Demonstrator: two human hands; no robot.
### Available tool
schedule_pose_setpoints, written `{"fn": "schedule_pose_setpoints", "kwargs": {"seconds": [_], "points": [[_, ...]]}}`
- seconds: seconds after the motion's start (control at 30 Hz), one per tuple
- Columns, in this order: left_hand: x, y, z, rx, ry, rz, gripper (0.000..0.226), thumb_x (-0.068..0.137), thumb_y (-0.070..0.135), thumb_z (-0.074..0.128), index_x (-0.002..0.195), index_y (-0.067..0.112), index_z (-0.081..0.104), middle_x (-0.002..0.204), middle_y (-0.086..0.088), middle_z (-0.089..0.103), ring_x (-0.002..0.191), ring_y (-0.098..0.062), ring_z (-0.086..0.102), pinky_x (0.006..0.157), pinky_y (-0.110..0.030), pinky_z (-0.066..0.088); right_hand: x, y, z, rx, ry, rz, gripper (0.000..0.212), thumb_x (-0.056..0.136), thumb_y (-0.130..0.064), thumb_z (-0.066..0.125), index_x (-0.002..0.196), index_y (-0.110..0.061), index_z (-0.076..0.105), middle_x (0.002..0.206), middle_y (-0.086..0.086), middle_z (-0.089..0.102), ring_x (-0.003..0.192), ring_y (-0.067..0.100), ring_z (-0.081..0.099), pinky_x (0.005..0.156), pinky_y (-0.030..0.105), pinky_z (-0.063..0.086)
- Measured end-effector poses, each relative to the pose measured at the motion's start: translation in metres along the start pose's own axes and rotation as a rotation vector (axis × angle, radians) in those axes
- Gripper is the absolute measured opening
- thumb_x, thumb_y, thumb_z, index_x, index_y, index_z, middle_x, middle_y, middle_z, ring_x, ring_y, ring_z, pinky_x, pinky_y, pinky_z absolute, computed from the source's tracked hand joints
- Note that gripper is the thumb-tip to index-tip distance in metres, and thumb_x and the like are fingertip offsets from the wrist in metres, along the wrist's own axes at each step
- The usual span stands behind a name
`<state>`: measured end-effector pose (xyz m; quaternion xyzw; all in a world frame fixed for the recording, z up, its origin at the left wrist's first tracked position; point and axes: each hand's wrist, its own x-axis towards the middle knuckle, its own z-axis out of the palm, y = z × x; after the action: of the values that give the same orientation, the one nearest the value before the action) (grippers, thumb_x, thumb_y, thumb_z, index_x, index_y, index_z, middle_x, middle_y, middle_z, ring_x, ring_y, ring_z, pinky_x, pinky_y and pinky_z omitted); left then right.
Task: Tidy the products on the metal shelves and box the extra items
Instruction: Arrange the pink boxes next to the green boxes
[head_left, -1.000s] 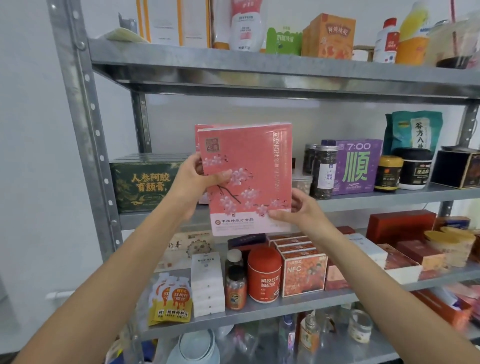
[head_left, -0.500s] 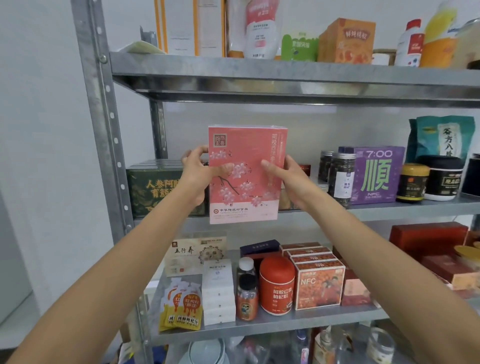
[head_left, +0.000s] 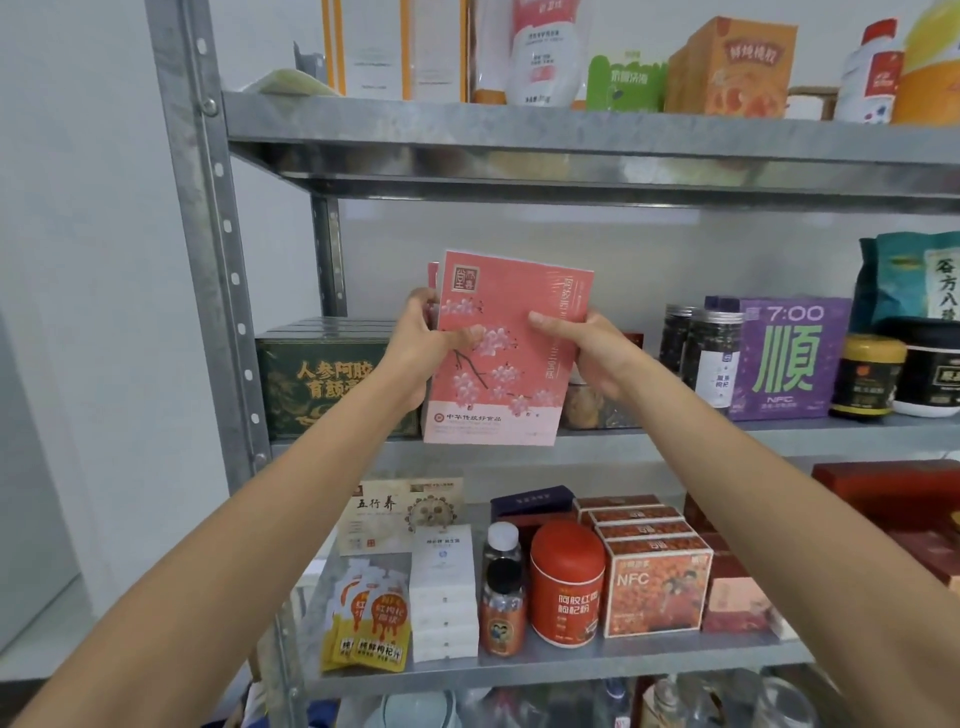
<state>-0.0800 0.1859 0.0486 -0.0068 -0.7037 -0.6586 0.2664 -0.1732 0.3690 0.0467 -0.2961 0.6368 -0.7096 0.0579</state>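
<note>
- Pink flat box (head_left: 506, 358) with a blossom print stands upright at the front edge of the middle metal shelf (head_left: 779, 434), between the dark green box (head_left: 332, 384) and the dark jars (head_left: 714, 353); whether its base touches the shelf is hard to tell
- Left hand (head_left: 418, 351) grips its left edge and right hand (head_left: 589, 348) its right edge, thumbs on the front
- Tidying looks midway: this box is not yet set down and let go, and no packing carton is in view
- Legible: "7:00" and "NFC" on the purple box (head_left: 789, 358), "NFC" on the orange box (head_left: 657, 592)
</note>
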Motion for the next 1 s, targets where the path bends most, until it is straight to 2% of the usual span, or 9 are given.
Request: {"fn": "schedule_pose_setpoints", "kwargs": {"seconds": [0.07,0.17,0.33,0.47,0.6,0.73,0.8,0.9,1.0], "points": [[-0.001,-0.001,0.003,0.003,0.034,0.021,0.056,0.083,0.005,0.073,0.127,0.02,0.043,0.106,0.004,0.064,0.084,-0.011,0.068,0.058,-0.024,0.054,0.003,0.003,-0.002,0.027,0.036,0.025,0.092,0.057,-0.03,0.088,0.134,-0.016,0.039,0.12,0.002,0.065,0.107,0.017,0.065,0.087,0.034,0.054],[-0.006,-0.005,0.011,0.04,0.093,0.089,0.057,0.085,0.009,0.071,0.132,0.025,0.043,0.102,0.015,0.061,0.093,-0.013,0.066,0.068,-0.029,0.057,0.004,0.008,0.002,0.109,0.051,0.034,0.096,0.059,-0.02,0.085,0.135,-0.017,0.026,0.121,0.004,0.06,0.102,0.018,0.066,0.073,0.034,0.057],[-0.017,-0.01,0.02,0.153,0.17,0.255,0.077,0.085,0.015,0.073,0.15,0.028,0.035,0.095,0.037,0.056,0.092,0.009,0.062,0.082,-0.027,0.058,0.002,0.008,0.0,0.158,0.003,-0.022,0.08,0.063,-0.013,0.08,0.136,-0.005,0.048,0.116,0.011,0.068,0.098,0.022,0.07,0.073,0.034,0.058],[-0.024,-0.01,0.022,0.235,0.227,0.307,0.084,0.083,0.034,0.073,0.153,0.031,0.026,0.109,0.005,0.046,0.11,-0.018,0.051,0.1,-0.039,0.049,-0.007,0.003,0.002,0.241,0.012,-0.031,0.079,0.063,-0.011,0.078,0.135,-0.001,0.049,0.105,0.009,0.071,0.087,0.021,0.071,0.068,0.033,0.058],[-0.035,-0.014,0.023,0.301,0.211,0.413,0.084,0.082,0.049,0.069,0.15,0.045,0.02,0.103,0.009,0.029,0.11,-0.015,0.032,0.099,-0.02,0.03,-0.022,0.004,0.0,0.304,-0.009,-0.08,0.062,0.065,-0.007,0.077,0.124,-0.007,0.056,0.098,0.005,0.074,0.086,0.02,0.072,0.067,0.033,0.059],[-0.044,-0.01,0.019,0.313,0.001,0.32,0.084,0.085,0.046,0.07,0.131,0.074,0.006,0.153,0.003,0.014,0.144,-0.026,0.009,0.113,-0.056,0.022,-0.036,0.007,0.001,0.336,0.017,-0.121,0.053,0.068,-0.005,0.077,0.118,-0.01,0.059,0.103,0.007,0.072,0.092,0.024,0.07,0.073,0.038,0.058],[-0.049,-0.005,0.01,0.26,-0.139,0.313,0.096,0.085,0.036,0.073,0.138,0.07,0.001,0.162,0.003,0.013,0.145,-0.028,0.026,0.107,-0.054,0.039,-0.043,0.007,0.0,0.368,0.044,-0.108,0.053,0.067,-0.007,0.074,0.118,-0.009,0.06,0.103,0.008,0.071,0.091,0.025,0.07,0.074,0.039,0.057],[-0.051,-0.007,-0.007,0.177,-0.272,0.21,0.118,0.077,0.027,0.078,0.148,0.052,-0.014,0.159,0.006,0.023,0.102,0.003,0.06,0.066,-0.013,0.054,-0.053,0.008,-0.005,0.453,0.045,-0.067,0.04,0.069,-0.008,0.075,0.108,-0.011,0.065,0.094,0.005,0.074,0.084,0.022,0.072,0.071,0.038,0.06],[-0.06,-0.008,-0.015,0.158,-0.381,0.044,0.123,0.069,0.033,0.077,0.15,0.048,-0.014,0.152,0.004,0.035,0.094,-0.014,0.072,0.07,-0.029,0.059,-0.064,0.011,-0.004,0.546,0.039,-0.023,0.032,0.07,-0.012,0.072,0.101,-0.014,0.067,0.091,0.003,0.075,0.082,0.021,0.073,0.078,0.042,0.06]]}}
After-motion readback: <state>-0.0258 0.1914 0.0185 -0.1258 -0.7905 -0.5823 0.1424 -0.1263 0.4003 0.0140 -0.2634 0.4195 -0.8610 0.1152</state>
